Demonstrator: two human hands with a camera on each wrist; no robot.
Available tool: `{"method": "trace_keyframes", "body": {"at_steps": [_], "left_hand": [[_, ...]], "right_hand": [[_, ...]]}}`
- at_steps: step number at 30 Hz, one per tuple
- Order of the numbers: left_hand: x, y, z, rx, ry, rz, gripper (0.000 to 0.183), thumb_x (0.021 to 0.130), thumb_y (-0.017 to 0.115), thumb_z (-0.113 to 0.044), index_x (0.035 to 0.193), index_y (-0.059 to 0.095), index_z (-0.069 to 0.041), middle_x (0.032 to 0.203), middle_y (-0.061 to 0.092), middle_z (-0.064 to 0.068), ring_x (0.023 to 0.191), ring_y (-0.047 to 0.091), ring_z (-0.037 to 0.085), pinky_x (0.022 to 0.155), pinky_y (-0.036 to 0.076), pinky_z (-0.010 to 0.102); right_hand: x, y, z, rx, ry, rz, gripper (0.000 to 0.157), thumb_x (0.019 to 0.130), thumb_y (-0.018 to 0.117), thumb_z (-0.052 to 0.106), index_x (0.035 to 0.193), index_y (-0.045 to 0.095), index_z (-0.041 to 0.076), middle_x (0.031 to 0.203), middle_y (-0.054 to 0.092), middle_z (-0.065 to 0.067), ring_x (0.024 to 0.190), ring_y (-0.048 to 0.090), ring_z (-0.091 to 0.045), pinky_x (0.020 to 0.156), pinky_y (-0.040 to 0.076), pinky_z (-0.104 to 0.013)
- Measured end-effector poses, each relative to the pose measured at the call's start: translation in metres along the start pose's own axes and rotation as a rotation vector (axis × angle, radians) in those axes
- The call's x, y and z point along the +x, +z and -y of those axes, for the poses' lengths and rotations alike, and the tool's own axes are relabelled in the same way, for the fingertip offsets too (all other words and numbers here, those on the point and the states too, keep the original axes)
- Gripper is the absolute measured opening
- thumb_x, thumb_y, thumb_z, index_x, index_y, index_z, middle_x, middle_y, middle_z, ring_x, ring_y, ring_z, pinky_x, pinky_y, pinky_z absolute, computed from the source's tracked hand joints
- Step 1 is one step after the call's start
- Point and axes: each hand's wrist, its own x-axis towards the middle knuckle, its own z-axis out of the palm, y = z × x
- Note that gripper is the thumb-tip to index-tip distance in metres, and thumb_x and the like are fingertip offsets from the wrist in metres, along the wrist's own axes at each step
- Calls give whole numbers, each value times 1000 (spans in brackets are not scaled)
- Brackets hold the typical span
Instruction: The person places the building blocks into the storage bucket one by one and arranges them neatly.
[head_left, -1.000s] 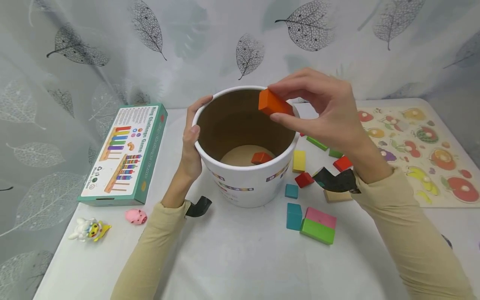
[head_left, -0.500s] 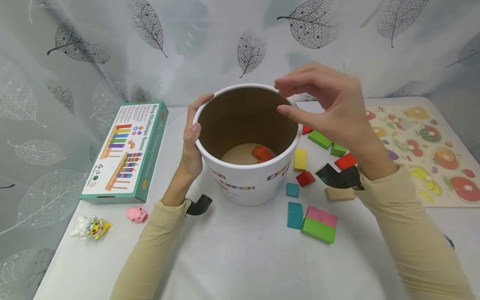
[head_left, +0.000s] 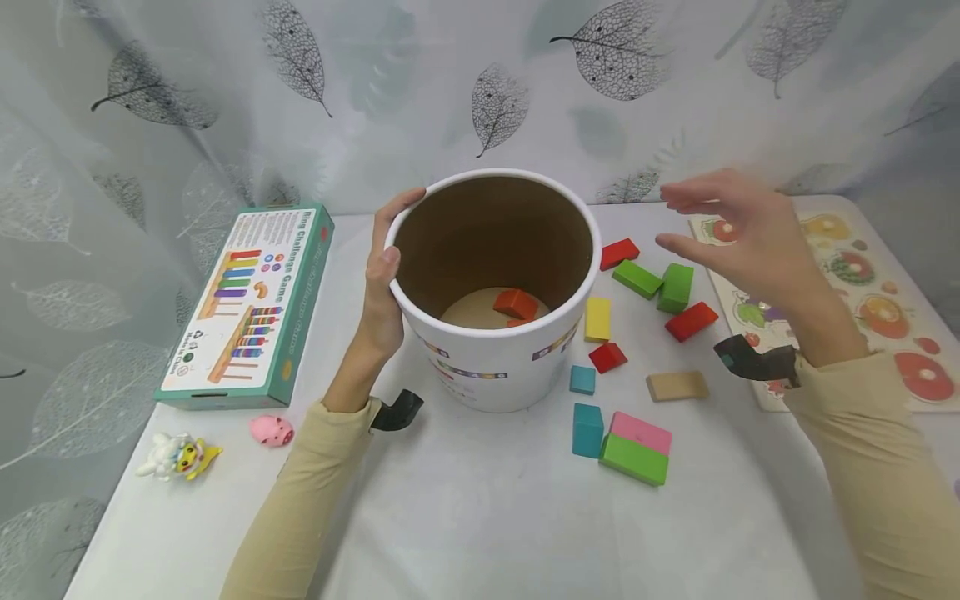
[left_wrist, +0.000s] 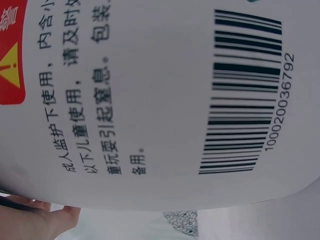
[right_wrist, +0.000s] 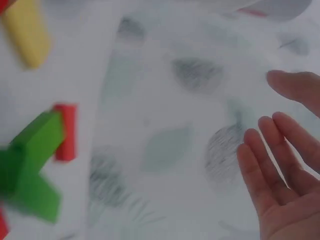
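A tall white bucket (head_left: 491,387) with a brown inside stands on the white table. My left hand (head_left: 384,287) grips its left rim, thumb over the edge and fingers along the outside. In the left wrist view the bucket's printed wall (left_wrist: 170,110) with a barcode fills most of the picture. Two orange-red blocks (head_left: 516,303) lie on the bucket's floor, one partly hidden by the near rim. My right hand (head_left: 757,242) hovers empty to the right of the bucket, thumb and fingers spread apart. Nearest to it lie a green block (head_left: 676,287) and a red block (head_left: 691,322).
Right of the bucket are more loose blocks, among them a yellow block (head_left: 597,320), a wooden block (head_left: 677,386) and a pink block (head_left: 641,432). A fruit picture board (head_left: 888,275) lies farther right. At left are a game box (head_left: 247,308), a pink pig (head_left: 272,431) and a small figurine (head_left: 180,457).
My right hand has let an orange block drop into the bucket, where it lies beside another. The hand has then moved right, away from the rim. My left hand stays put.
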Motion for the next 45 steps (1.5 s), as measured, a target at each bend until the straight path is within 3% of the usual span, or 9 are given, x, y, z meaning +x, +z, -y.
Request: {"method": "trace_keyframes", "body": {"at_steps": [4, 7, 16, 26, 30, 33, 37, 40, 45], "left_hand": [[0, 0, -1, 3, -5, -6, 76, 86, 41, -61, 146, 32, -16, 141, 41, 14, 128, 40, 38, 102, 38, 49], [0, 0, 0, -6, -4, -1, 76, 86, 42, -61, 146, 32, -15, 140, 41, 15, 128, 40, 39, 102, 38, 49], [0, 0, -1, -17, 0, 4, 76, 86, 42, -60, 146, 32, -15, 140, 42, 17, 127, 40, 39, 102, 38, 49], [-1, 0, 0, -16, 0, 6, 76, 86, 41, -61, 146, 32, -15, 140, 42, 15, 127, 40, 38, 102, 38, 49], [-1, 0, 0, -13, 1, 9, 75, 87, 41, -59, 146, 31, -14, 140, 41, 15, 128, 39, 38, 103, 38, 49], [-2, 0, 0, -15, -7, 2, 75, 87, 41, -59, 147, 31, -15, 140, 42, 15, 128, 39, 39, 103, 38, 49], [-2, 0, -1, -8, -16, -5, 75, 87, 41, -59, 147, 31, -15, 141, 41, 15, 128, 39, 39, 103, 38, 49], [-2, 0, -1, -6, -15, -4, 74, 87, 40, -58, 147, 30, -15, 141, 41, 15, 128, 39, 39, 103, 38, 49], [-1, 1, 0, -12, -11, -7, 73, 87, 40, -57, 146, 31, -14, 140, 41, 14, 128, 40, 37, 103, 38, 46]], "right_hand": [[-13, 9, -31, -128, 81, 140, 60, 79, 81, 16, 134, 58, 10, 127, 58, -15, 116, 56, -27, 96, 48, -37], [-22, 15, -48, -151, 120, 238, 64, 77, 81, 11, 135, 54, 3, 131, 53, -22, 115, 51, -41, 90, 45, -61], [-30, 27, -75, -171, 246, 427, 66, 79, 78, 13, 135, 48, -5, 131, 46, -28, 119, 46, -49, 94, 43, -63], [-32, 34, -85, -102, 339, 421, 70, 79, 78, 13, 139, 46, -3, 128, 47, -25, 121, 48, -48, 96, 44, -61], [-33, 32, -85, -91, 345, 348, 69, 78, 79, 12, 138, 48, -2, 132, 48, -25, 121, 50, -48, 94, 46, -61], [-30, 24, -77, -103, 306, 231, 69, 77, 80, 10, 138, 50, -1, 132, 50, -25, 119, 52, -47, 93, 47, -59], [-23, 10, -51, -111, 221, 33, 70, 75, 82, 9, 138, 53, 5, 131, 53, -20, 116, 54, -37, 97, 48, -23], [-16, 1, -21, -17, 150, -110, 70, 73, 83, 5, 137, 55, 11, 131, 56, -9, 118, 54, -20, 98, 39, -8], [-2, -1, 37, 254, -110, -266, 74, 65, 80, -15, 133, 58, 3, 128, 54, 8, 119, 54, -13, 100, 47, -22]]}}
